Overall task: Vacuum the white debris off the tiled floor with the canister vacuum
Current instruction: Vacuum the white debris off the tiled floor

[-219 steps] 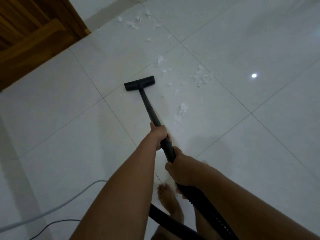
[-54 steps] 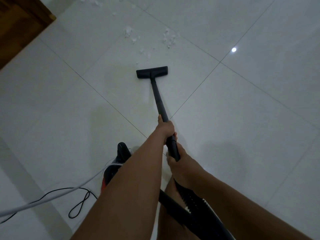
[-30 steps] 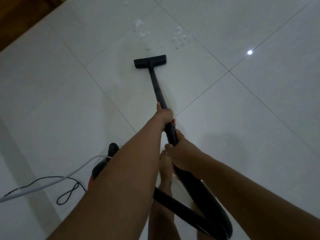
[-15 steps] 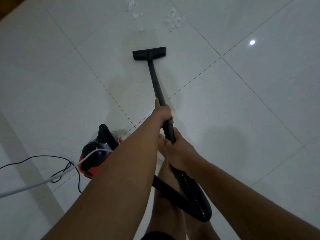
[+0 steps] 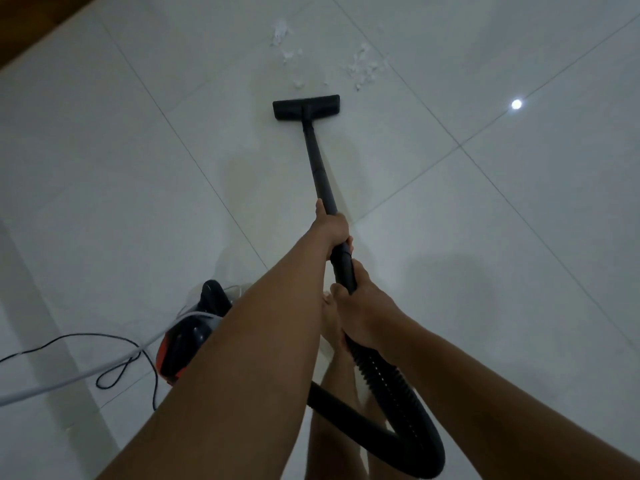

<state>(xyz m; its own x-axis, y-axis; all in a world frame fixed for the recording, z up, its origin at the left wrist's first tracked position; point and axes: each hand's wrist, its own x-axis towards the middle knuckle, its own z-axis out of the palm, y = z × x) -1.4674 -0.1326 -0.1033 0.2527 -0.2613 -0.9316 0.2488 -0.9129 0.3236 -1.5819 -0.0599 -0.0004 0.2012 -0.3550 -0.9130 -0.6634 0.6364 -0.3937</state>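
Observation:
The black vacuum wand (image 5: 320, 174) slants down to its flat floor head (image 5: 306, 108), which rests on the white tiles. My left hand (image 5: 330, 226) grips the wand at its lower end. Just behind, my right hand (image 5: 363, 306) grips the handle where the ribbed black hose (image 5: 398, 393) begins. White debris lies just beyond the head: a scattered patch (image 5: 365, 67) to the right and a smaller one (image 5: 284, 39) to the left. The red and black canister (image 5: 187, 341) sits on the floor at my lower left, partly hidden by my left forearm.
A thin black cord (image 5: 114, 368) and a thicker white cable (image 5: 69, 379) loop over the tiles left of the canister. My bare foot (image 5: 330, 323) stands under the hose. Brown wood (image 5: 41, 19) fills the top left corner. A lamp's reflection (image 5: 516, 104) glints at the right.
The view has tilted up slightly, so the debris sits lower in frame, still just ahead of the floor head. Both hands keep their grip on the wand. The canister is more hidden behind my forearm.

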